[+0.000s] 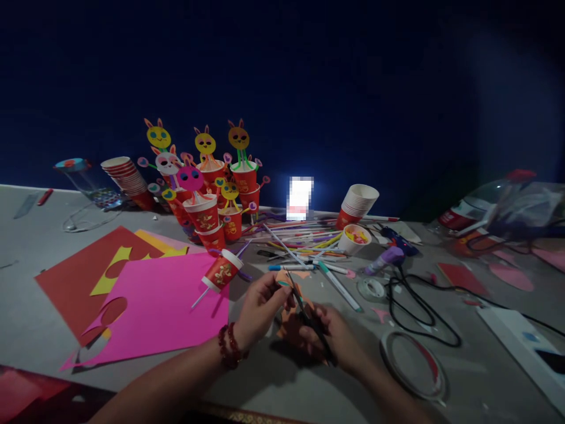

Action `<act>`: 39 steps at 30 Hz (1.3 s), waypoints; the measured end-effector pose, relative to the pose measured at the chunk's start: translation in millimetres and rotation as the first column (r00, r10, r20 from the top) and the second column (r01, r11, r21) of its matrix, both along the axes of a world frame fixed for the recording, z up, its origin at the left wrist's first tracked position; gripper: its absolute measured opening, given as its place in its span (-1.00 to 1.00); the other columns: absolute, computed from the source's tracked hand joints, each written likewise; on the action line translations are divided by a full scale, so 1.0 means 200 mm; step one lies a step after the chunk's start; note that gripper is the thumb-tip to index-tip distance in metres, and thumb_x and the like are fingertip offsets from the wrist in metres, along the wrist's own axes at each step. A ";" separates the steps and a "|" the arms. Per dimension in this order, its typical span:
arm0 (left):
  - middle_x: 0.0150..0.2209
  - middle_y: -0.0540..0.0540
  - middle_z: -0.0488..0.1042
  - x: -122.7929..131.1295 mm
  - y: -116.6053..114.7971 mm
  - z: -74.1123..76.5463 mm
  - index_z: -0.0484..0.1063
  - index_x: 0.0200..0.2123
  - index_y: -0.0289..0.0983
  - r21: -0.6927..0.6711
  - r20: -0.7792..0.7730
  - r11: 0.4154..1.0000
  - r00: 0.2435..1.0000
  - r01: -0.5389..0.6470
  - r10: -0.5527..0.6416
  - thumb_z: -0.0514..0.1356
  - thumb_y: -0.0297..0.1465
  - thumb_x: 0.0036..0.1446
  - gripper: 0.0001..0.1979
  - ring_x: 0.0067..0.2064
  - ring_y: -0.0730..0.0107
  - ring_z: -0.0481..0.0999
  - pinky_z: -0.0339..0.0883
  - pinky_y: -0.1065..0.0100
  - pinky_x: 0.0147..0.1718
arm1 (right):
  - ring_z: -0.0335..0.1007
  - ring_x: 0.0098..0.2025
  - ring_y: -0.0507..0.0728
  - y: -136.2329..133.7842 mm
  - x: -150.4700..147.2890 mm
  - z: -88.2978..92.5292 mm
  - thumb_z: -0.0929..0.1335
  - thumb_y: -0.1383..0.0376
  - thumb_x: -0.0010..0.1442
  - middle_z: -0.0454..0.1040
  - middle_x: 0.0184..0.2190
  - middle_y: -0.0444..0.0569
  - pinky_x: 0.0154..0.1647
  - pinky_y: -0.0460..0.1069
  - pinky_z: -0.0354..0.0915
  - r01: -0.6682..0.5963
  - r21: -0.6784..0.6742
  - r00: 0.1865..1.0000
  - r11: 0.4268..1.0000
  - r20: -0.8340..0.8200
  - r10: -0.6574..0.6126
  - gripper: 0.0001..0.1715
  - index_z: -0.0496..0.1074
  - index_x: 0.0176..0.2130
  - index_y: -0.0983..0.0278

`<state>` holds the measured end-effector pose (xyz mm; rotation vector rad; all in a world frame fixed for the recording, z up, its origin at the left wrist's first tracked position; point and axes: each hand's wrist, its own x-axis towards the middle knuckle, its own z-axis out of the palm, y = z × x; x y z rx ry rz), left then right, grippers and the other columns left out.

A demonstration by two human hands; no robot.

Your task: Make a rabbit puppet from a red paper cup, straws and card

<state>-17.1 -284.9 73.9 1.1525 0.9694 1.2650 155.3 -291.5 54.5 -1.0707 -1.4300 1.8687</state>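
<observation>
My left hand, with dark red beads at the wrist, pinches a small piece of paper with a teal mark on it. In my right hand is a pair of dark scissors, its blades pointing up and away beside that paper. Orange paper scraps lie on the table under both hands. Left of my left hand, a red paper cup with a purple pipe cleaner and a white stick lies tilted on pink paper.
Several red cups with rabbit faces stand at the back left. Beyond my hands lie pipe cleaners and markers. A cup stack, a glue gun, its cable, and a tape roll are at right.
</observation>
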 end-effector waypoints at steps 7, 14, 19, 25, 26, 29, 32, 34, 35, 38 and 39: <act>-0.48 0.01 0.43 -0.01 0.01 -0.01 0.42 -0.32 -0.29 0.005 0.013 1.000 1.000 0.020 -0.020 0.21 -0.27 0.17 -0.81 -0.44 0.46 0.39 0.27 0.42 -0.40 | 0.11 -0.63 -0.05 0.00 0.00 -0.02 0.46 -0.18 -0.08 0.29 -0.57 -0.19 -0.65 -0.16 0.08 -0.019 -0.009 1.000 1.000 0.003 0.020 -0.40 0.37 -0.34 0.26; -0.48 0.00 0.43 -0.02 0.01 -0.02 0.42 -0.33 -0.29 0.008 0.030 1.000 0.999 0.021 -0.021 0.21 -0.27 0.17 -0.81 -0.44 0.45 0.39 0.28 0.42 -0.41 | 0.05 -0.67 -0.07 0.00 0.00 0.00 0.45 -0.20 -0.09 0.24 -0.63 -0.25 -0.69 -0.17 0.01 -0.042 -0.020 0.999 0.999 -0.011 0.042 -0.37 0.34 -0.34 0.25; -0.49 0.00 0.42 -0.02 0.01 -0.03 0.42 -0.32 -0.30 -0.003 0.024 1.000 0.999 0.024 -0.024 0.21 -0.27 0.17 -0.81 -0.46 0.45 0.39 0.28 0.42 -0.43 | 0.07 -0.66 -0.06 0.01 0.00 0.01 0.43 -0.23 -0.10 0.25 -0.63 -0.24 -0.68 -0.16 0.03 -0.037 -0.014 0.998 0.999 0.055 0.038 -0.36 0.32 -0.35 0.24; -0.50 0.00 0.42 -0.02 0.02 -0.02 0.41 -0.35 -0.30 -0.003 0.038 1.000 0.999 0.028 -0.028 0.22 -0.24 0.16 -0.78 -0.46 0.45 0.39 0.28 0.42 -0.43 | 0.06 -0.67 -0.06 0.00 0.00 -0.02 0.42 -0.26 -0.12 0.24 -0.64 -0.24 -0.69 -0.16 0.02 -0.040 -0.017 0.997 0.999 0.064 0.041 -0.32 0.31 -0.35 0.24; -0.50 0.00 0.42 -0.02 0.02 -0.02 0.41 -0.35 -0.30 -0.003 0.038 1.000 0.999 0.029 -0.029 0.22 -0.24 0.16 -0.78 -0.46 0.46 0.39 0.28 0.42 -0.43 | 0.06 -0.68 -0.06 0.00 0.00 -0.02 0.42 -0.26 -0.12 0.24 -0.64 -0.25 -0.69 -0.16 0.02 -0.044 -0.021 0.998 0.999 0.052 0.045 -0.32 0.31 -0.35 0.24; -0.50 0.00 0.42 -0.02 0.02 -0.02 0.41 -0.34 -0.30 -0.003 0.042 1.000 0.999 0.029 -0.029 0.22 -0.25 0.16 -0.79 -0.46 0.46 0.38 0.28 0.42 -0.43 | 0.04 -0.69 -0.08 0.00 0.01 -0.03 0.42 -0.25 -0.10 0.24 -0.65 -0.26 -0.69 -0.17 0.02 -0.053 -0.025 0.998 0.998 0.036 0.054 -0.33 0.32 -0.34 0.25; -0.50 -0.01 0.42 -0.02 0.02 -0.02 0.42 -0.33 -0.30 -0.002 0.042 1.000 0.999 0.029 -0.029 0.22 -0.25 0.16 -0.79 -0.46 0.45 0.38 0.27 0.42 -0.43 | 0.06 -0.66 -0.07 0.01 0.02 -0.05 0.42 -0.24 -0.08 0.26 -0.65 -0.24 -0.66 -0.17 0.04 -0.047 0.002 0.998 0.999 0.044 0.047 -0.33 0.35 -0.35 0.28; -0.50 -0.01 0.42 -0.02 0.02 -0.02 0.42 -0.33 -0.30 -0.010 0.045 1.000 0.999 0.029 -0.028 0.22 -0.25 0.16 -0.79 -0.46 0.45 0.38 0.28 0.41 -0.43 | 0.08 -0.64 -0.06 0.01 0.03 -0.05 0.41 -0.25 -0.06 0.28 -0.64 -0.23 -0.64 -0.17 0.05 -0.055 0.034 0.998 0.998 0.043 0.053 -0.34 0.35 -0.37 0.28; -0.50 -0.01 0.42 -0.02 0.02 -0.02 0.43 -0.33 -0.30 -0.015 0.048 1.000 0.998 0.028 -0.027 0.22 -0.25 0.15 -0.79 -0.46 0.45 0.38 0.28 0.41 -0.43 | 0.09 -0.64 -0.05 0.02 0.03 -0.04 0.40 -0.25 -0.05 0.28 -0.65 -0.22 -0.64 -0.16 0.05 -0.058 0.050 0.998 0.997 0.042 0.056 -0.34 0.35 -0.38 0.28; -0.50 0.00 0.42 -0.02 0.02 -0.01 0.43 -0.35 -0.30 -0.027 0.056 0.999 0.998 0.022 -0.020 0.23 -0.27 0.14 -0.81 -0.45 0.45 0.39 0.28 0.41 -0.42 | 0.09 -0.64 -0.05 0.02 0.03 -0.03 0.40 -0.25 -0.05 0.27 -0.65 -0.23 -0.64 -0.15 0.07 -0.058 0.076 0.997 0.995 0.051 0.054 -0.35 0.32 -0.40 0.27; -0.50 0.00 0.42 -0.02 0.01 -0.01 0.43 -0.35 -0.30 -0.027 0.058 0.999 0.998 0.018 -0.017 0.23 -0.27 0.14 -0.81 -0.45 0.45 0.38 0.28 0.42 -0.42 | 0.08 -0.65 -0.05 0.02 0.03 -0.02 0.40 -0.25 -0.05 0.26 -0.66 -0.24 -0.65 -0.16 0.06 -0.059 0.072 0.997 0.996 0.058 0.055 -0.35 0.31 -0.40 0.26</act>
